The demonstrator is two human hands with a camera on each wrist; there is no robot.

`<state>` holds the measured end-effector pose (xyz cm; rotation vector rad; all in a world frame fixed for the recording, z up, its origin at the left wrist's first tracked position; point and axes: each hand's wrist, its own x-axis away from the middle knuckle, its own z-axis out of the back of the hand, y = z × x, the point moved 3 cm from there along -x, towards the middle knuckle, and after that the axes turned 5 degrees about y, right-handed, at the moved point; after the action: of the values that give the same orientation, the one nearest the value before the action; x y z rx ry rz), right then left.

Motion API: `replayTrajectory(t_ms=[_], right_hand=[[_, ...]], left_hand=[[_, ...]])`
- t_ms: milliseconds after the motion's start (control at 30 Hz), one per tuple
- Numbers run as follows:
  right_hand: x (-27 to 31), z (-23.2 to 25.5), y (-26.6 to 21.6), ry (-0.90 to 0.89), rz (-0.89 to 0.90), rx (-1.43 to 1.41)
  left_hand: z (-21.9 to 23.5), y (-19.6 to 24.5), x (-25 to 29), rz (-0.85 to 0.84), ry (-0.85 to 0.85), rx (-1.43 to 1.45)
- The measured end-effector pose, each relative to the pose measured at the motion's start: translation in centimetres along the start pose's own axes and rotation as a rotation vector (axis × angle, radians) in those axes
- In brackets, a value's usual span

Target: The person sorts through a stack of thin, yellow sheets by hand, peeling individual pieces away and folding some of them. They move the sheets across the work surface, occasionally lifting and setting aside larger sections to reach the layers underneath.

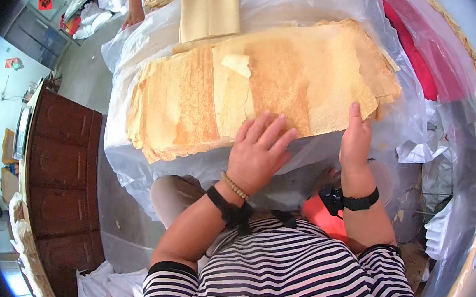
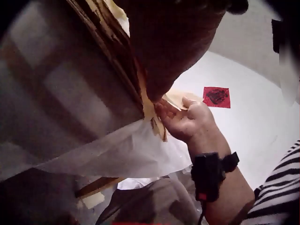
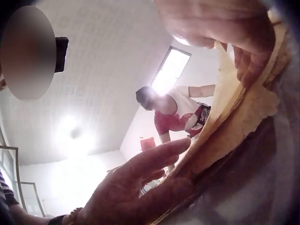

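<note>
Two hands worked at the near edge of a stack of thin yellow sheets [image 1: 262, 87], which lay on clear plastic film [image 1: 145, 38] draped over the bench. Left hand [image 1: 258, 151] rested flat on the stack's near edge, fingers straight and spread, pressing and holding nothing. Right hand [image 1: 356, 138] sat at the stack's near right corner; in the left wrist view its fingers [image 2: 176, 119] curled round the edge of a sheet, thumb on top, so it pinched the sheet there.

Sheets looked paper-thin, dry and light, with a mottled, pitted surface, pale cream to orange-brown, and ragged, cracked margins. Judgement: limp yet brittle, likely to tear or flake if tugged from one point; best lifted at a corner or along the edge while the other palm steadies the pile. A small loose scrap [image 1: 237, 64] lay on top of the stack, toward its far side.

Beyond the stack lay a smaller folded pile of paler sheets [image 1: 210, 9]. Another person's hand [image 1: 133, 17] rested past the stack's far left corner. Red fabric [image 1: 418, 63] lay under the plastic to the stack's right
</note>
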<state>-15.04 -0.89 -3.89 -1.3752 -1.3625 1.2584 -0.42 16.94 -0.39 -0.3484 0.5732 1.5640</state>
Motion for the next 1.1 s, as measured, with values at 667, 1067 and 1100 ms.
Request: replayTrajectory(t_ms=[667, 1067, 1100], right_hand=[[4.6, -6.2, -5.4, -0.578, 0.813, 0.616], [5.3, -8.6, -3.7, -0.751, 0.781, 0.820], [5.4, -8.9, -3.8, -0.745, 0.774, 0.827]], left_hand=[[-0.2, -1.7, -2.6, -0.045, -0.033, 0.032], [9.2, -8.8, 7.0, 0.368, 0.301, -0.381], [10.0, -10.9, 8.3, 0.478, 0.318, -0.471]])
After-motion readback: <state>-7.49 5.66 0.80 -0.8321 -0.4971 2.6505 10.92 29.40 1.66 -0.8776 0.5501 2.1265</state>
